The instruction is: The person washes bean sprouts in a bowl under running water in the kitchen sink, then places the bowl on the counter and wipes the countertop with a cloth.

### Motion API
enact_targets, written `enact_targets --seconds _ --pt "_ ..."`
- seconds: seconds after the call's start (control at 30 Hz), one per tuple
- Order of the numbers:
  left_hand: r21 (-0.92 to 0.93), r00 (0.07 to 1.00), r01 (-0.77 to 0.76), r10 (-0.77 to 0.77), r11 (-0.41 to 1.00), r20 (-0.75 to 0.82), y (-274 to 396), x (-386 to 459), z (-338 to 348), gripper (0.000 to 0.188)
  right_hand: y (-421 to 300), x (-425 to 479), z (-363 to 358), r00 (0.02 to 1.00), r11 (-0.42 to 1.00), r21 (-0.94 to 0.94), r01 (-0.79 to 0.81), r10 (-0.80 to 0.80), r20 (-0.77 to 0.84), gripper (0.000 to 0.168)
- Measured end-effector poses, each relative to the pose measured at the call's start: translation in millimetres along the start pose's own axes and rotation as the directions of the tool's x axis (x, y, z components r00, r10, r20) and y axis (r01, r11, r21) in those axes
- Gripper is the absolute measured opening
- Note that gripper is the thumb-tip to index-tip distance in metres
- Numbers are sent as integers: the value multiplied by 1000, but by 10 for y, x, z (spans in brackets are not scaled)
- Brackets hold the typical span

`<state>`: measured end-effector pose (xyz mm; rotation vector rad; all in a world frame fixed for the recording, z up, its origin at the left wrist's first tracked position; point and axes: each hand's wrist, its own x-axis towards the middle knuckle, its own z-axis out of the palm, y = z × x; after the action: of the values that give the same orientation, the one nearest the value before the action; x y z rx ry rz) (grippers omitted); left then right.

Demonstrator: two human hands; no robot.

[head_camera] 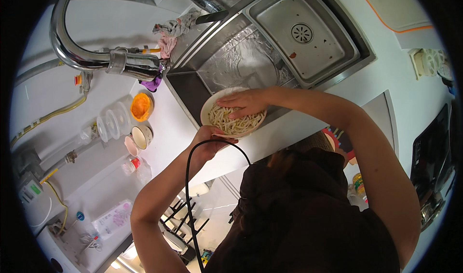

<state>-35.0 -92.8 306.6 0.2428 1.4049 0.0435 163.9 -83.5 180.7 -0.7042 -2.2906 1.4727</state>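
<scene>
A pale round bowl (pixel 205 114) filled with bean sprouts (pixel 237 124) is at the near edge of the steel sink basin (pixel 188 86). My left hand (pixel 209 142) grips the bowl's near rim, its fingers partly hidden beneath it. Flat on top of the sprouts lies my right hand (pixel 246 102), palm down with the fingers somewhat apart. Water (pixel 249 61) covers the basin floor behind the bowl. The chrome faucet's spout (pixel 141 66) points toward the basin from the left.
A steel drain tray (pixel 325 61) with food scraps sits over the sink's right part. Left on the counter are an orange bowl (pixel 141 107), two small cups (pixel 141 137) and clear plastic lids (pixel 113 122). Rags (pixel 177 26) hang behind the faucet. A black cable (pixel 188 186) arches near my left forearm.
</scene>
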Motion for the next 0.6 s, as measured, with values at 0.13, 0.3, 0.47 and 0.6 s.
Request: enact_targets --seconds 0.13,0.3,0.47,0.6 --pt "37 999 32 -31 999 -18 57 3 9 49 8 -27 30 1000 997 71 -5 7 -26 75" --pt "71 998 44 -40 997 -56 116 15 39 48 15 -48 46 998 996 87 -30 34 -51 76" --pt "111 991 43 -28 993 -127 166 -20 90 47 26 -44 86 994 997 72 -24 32 -106 76" --pt "113 996 36 -26 993 -88 170 9 48 47 39 -40 130 992 995 102 -9 21 -122 77"
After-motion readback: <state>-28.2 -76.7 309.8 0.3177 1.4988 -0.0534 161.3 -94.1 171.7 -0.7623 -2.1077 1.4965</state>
